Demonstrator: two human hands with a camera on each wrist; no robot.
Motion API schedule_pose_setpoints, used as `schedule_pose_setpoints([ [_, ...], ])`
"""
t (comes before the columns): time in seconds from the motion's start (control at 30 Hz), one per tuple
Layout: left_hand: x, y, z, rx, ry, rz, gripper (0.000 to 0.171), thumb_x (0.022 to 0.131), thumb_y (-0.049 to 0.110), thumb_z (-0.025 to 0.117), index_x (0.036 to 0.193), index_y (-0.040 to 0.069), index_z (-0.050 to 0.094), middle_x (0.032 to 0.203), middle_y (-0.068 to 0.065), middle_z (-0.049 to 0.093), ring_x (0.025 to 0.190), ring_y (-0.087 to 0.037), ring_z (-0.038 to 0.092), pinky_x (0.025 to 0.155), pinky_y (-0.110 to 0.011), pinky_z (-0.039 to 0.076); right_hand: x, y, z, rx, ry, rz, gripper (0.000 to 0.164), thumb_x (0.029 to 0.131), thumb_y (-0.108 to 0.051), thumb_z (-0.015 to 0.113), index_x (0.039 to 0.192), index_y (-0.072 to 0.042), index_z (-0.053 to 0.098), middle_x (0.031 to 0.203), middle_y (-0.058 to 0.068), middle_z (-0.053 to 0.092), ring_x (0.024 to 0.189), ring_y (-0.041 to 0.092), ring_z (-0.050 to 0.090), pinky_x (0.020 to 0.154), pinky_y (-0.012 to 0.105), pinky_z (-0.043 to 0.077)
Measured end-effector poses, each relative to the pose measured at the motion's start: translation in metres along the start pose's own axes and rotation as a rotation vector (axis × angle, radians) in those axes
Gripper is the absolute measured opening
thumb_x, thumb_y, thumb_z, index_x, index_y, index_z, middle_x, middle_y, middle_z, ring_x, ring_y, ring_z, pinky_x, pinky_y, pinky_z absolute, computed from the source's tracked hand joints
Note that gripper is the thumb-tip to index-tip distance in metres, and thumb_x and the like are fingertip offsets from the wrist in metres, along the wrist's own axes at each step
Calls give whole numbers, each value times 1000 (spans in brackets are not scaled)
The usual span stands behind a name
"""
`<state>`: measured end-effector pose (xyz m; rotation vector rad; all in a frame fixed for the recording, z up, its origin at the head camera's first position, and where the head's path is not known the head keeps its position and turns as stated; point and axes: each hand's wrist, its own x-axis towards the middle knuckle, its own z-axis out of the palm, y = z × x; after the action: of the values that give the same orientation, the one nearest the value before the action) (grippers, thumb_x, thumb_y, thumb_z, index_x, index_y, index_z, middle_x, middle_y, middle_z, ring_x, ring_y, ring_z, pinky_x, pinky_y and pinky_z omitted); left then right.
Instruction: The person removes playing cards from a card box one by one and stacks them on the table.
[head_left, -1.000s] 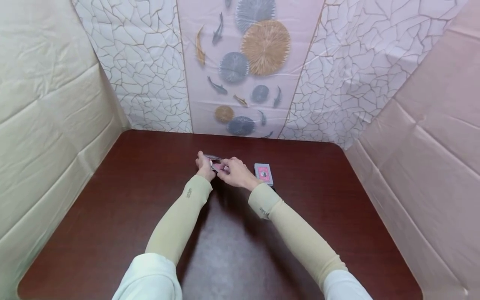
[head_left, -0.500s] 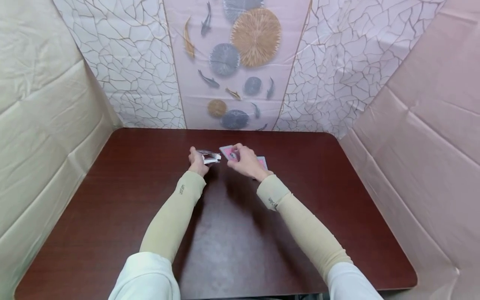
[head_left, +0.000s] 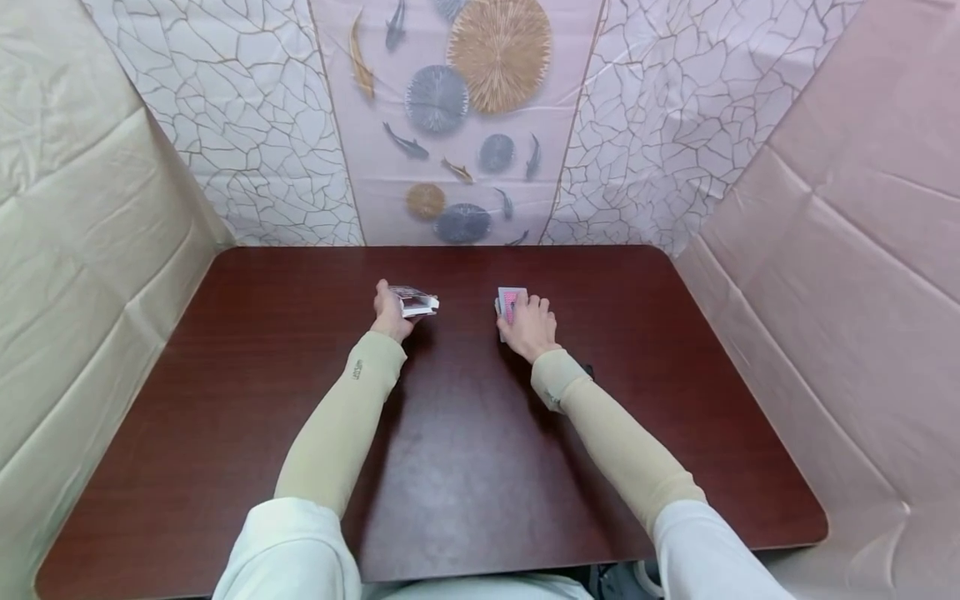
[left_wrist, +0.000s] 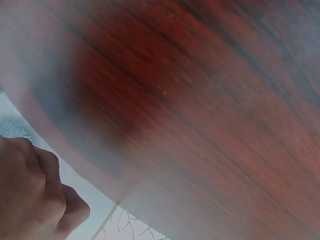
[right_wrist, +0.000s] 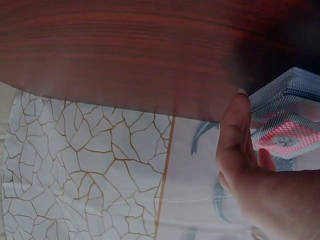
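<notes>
An open card box (head_left: 417, 302), dark outside with a white inner edge, is gripped by my left hand (head_left: 388, 315) over the table's far middle. Its opening faces right. In the left wrist view the curled left hand (left_wrist: 30, 192) shows, but the box does not. Further right, my right hand (head_left: 531, 327) holds pink-backed playing cards (head_left: 510, 298) between thumb and fingers. The right wrist view shows those pink-backed cards (right_wrist: 287, 140) close against a thicker stack of cards (right_wrist: 290, 87). Whether they touch everywhere is hard to tell.
The dark red-brown table (head_left: 450, 467) has rounded corners. Patterned cloth (head_left: 457, 125) hangs behind its far edge. Pale cloth walls (head_left: 795, 275) stand on the left and right sides.
My right hand has drawn playing cards away from the box and carried them right to the stack. The left hand still holds the box, now with its open end showing.
</notes>
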<state>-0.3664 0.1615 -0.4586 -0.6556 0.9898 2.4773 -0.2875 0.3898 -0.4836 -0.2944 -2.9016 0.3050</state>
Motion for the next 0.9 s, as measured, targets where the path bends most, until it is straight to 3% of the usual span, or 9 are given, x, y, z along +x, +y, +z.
schedule_pose_setpoints([
  [0.07,7,0,-3,9,6,9,62,102,51,28,147,9,29,146,-15,44,130,-27,50,110,-42,41,1,-2,4,-20,4,-14,46,90,-38,57,115,0,50,110,24,57,102,39,51,80,52,50],
  [0.1,21,-1,-11,-3,-23,15,62,100,52,34,144,9,34,140,-17,50,124,-28,55,104,-44,46,1,-3,5,-34,-1,-19,47,90,-38,56,116,0,51,110,24,57,103,39,51,80,52,50],
  [0.17,24,-2,-16,13,-16,10,62,99,53,35,143,9,35,138,-17,52,122,-28,57,103,-43,47,-2,-5,8,-55,-31,-19,49,91,-40,56,119,0,52,112,24,58,104,39,52,82,52,50],
  [0.3,13,-5,-19,33,-2,13,61,101,52,31,143,9,34,139,-18,51,122,-30,57,103,-44,47,-8,-6,13,-87,-90,-3,53,91,-40,59,126,-1,52,116,24,58,107,38,52,84,51,50],
  [0.33,-2,-4,-13,49,31,11,61,102,51,25,146,9,29,145,-16,46,128,-29,53,108,-42,43,-9,-6,14,-87,-92,-1,54,91,-39,60,128,-1,51,116,24,58,108,39,52,84,51,50],
  [0.5,-21,-4,-12,60,-7,19,60,104,46,22,150,8,21,149,-16,39,133,-29,47,111,-42,40,-13,-7,18,-96,-52,-12,51,89,-34,63,126,0,53,112,26,59,104,39,52,80,50,52],
  [0.6,-22,-7,-12,61,-15,13,61,104,45,20,150,5,20,150,-19,36,134,-31,45,112,-44,39,-16,-8,21,-113,-53,1,49,88,-34,63,122,1,54,110,26,61,102,39,53,80,50,52],
  [0.77,-11,-11,-7,39,-14,9,61,104,45,22,148,3,23,148,-20,38,132,-34,47,111,-47,39,-16,-12,18,-120,-64,42,52,87,-35,65,122,1,51,109,27,62,103,40,52,81,51,50],
  [0.9,-4,-11,4,40,-23,33,62,103,48,24,147,4,25,146,-20,41,129,-32,49,111,-46,39,-7,-19,5,-83,-35,30,57,87,-39,66,124,0,47,124,31,52,110,44,47,88,53,46],
])
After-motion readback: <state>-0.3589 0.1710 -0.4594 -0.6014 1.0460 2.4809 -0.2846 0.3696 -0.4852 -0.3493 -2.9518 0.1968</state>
